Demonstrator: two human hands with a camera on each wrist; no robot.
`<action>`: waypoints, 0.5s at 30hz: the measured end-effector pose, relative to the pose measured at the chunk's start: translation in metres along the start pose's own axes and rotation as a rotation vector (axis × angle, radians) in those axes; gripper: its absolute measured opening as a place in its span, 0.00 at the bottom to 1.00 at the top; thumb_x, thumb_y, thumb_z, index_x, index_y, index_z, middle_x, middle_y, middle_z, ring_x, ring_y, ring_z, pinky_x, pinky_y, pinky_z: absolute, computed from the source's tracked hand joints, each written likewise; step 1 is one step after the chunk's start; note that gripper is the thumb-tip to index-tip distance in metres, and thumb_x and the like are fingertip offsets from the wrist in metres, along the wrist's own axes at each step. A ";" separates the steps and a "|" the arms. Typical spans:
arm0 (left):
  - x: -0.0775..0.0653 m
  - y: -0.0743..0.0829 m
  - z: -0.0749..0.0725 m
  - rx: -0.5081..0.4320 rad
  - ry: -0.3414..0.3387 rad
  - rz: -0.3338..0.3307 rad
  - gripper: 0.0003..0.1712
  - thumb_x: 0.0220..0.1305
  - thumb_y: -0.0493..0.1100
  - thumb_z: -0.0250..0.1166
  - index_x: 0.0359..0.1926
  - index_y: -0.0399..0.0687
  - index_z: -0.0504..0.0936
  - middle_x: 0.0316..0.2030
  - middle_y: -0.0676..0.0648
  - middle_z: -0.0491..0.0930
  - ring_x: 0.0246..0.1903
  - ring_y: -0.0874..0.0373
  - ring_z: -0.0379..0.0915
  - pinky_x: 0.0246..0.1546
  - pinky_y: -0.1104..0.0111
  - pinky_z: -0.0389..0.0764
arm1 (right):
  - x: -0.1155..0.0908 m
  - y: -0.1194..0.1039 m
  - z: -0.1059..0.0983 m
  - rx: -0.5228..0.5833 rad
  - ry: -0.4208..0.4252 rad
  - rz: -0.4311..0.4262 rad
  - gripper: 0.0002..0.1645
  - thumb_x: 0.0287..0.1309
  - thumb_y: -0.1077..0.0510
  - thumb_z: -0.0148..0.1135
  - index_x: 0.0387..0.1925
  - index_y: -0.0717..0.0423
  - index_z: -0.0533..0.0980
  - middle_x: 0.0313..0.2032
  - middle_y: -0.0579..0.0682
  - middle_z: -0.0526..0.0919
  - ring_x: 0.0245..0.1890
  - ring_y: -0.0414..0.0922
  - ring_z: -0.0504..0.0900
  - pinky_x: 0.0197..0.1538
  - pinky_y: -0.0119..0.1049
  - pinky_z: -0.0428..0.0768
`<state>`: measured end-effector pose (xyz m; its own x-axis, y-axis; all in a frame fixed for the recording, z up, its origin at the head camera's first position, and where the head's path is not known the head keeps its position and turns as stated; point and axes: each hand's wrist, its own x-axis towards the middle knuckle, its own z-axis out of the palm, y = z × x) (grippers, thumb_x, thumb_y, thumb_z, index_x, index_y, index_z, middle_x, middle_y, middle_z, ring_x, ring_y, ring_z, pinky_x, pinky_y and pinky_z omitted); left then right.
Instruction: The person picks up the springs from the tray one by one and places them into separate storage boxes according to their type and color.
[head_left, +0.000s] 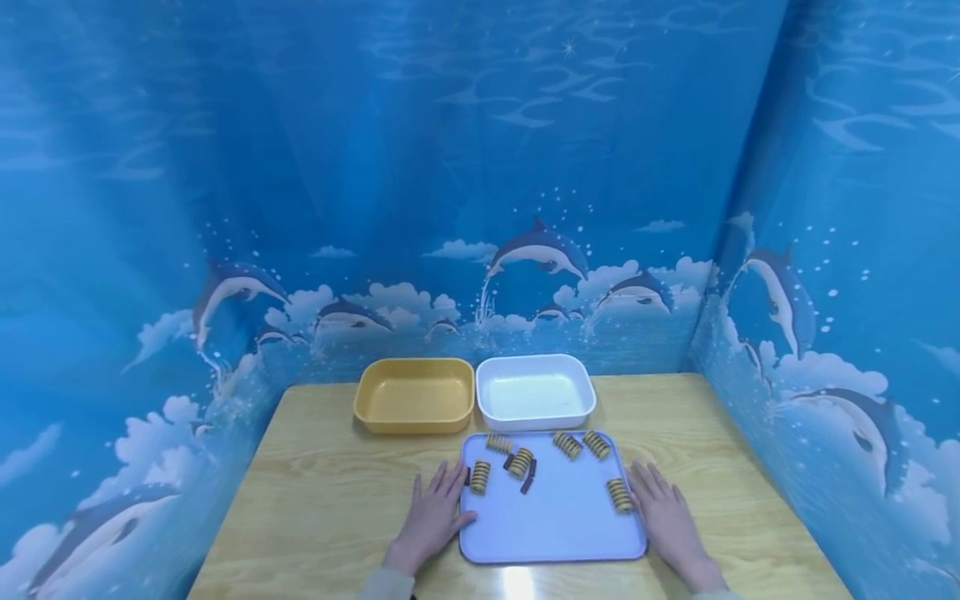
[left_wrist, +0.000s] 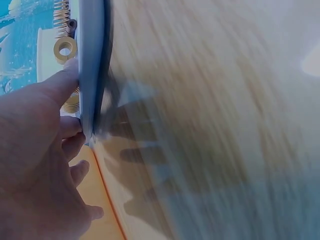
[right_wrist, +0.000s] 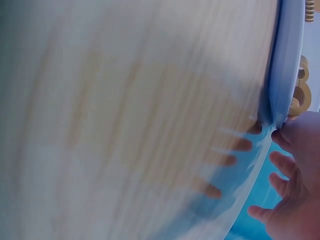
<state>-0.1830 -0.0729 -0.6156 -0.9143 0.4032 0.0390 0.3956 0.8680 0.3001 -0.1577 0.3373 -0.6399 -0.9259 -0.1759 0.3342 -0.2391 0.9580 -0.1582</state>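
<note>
A lavender tray (head_left: 558,533) lies on the wooden table between my two hands. My left hand (head_left: 431,517) rests at its left edge, fingers extended and the thumb reaching to the rim. Along the opposite edge my right hand (head_left: 670,515) lies with its fingers extended, fingertips right at the rim. On the tray are several coils with yellow and dark rings, one coil (head_left: 619,495) close to my right fingers and another coil (head_left: 480,477) near my left. Small dark brown sticks (head_left: 528,477) lie among the coils at the left. In the left wrist view, one coil (left_wrist: 65,49) appears end-on.
Behind the tray stand a yellow bin (head_left: 415,427) and a white bin (head_left: 536,422), side by side. The wooden table (head_left: 300,500) extends to both sides. Blue curtains (head_left: 480,167) with dolphins enclose the back and sides.
</note>
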 end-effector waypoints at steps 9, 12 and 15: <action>-0.007 -0.013 -0.008 0.005 0.010 0.010 0.43 0.69 0.60 0.62 0.74 0.38 0.65 0.76 0.41 0.61 0.75 0.37 0.53 0.69 0.29 0.51 | 0.005 -0.016 0.002 0.023 -0.020 0.019 0.25 0.69 0.58 0.59 0.65 0.62 0.74 0.67 0.65 0.72 0.68 0.68 0.66 0.62 0.75 0.66; -0.009 -0.017 -0.009 -0.003 0.009 0.007 0.43 0.69 0.60 0.62 0.74 0.38 0.65 0.76 0.41 0.61 0.75 0.37 0.53 0.69 0.29 0.50 | 0.006 -0.022 0.001 0.025 -0.047 0.032 0.25 0.71 0.58 0.57 0.65 0.63 0.74 0.67 0.65 0.72 0.69 0.68 0.66 0.63 0.74 0.66; -0.013 -0.020 -0.011 -0.006 0.007 0.006 0.43 0.69 0.60 0.62 0.74 0.38 0.65 0.76 0.41 0.61 0.75 0.37 0.53 0.69 0.29 0.49 | 0.007 -0.027 0.002 0.026 -0.063 0.041 0.25 0.71 0.57 0.57 0.65 0.63 0.73 0.68 0.65 0.72 0.69 0.67 0.65 0.63 0.74 0.66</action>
<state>-0.1803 -0.0988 -0.6121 -0.9127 0.4059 0.0475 0.4002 0.8641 0.3054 -0.1583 0.3099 -0.6348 -0.9515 -0.1519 0.2676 -0.2078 0.9586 -0.1946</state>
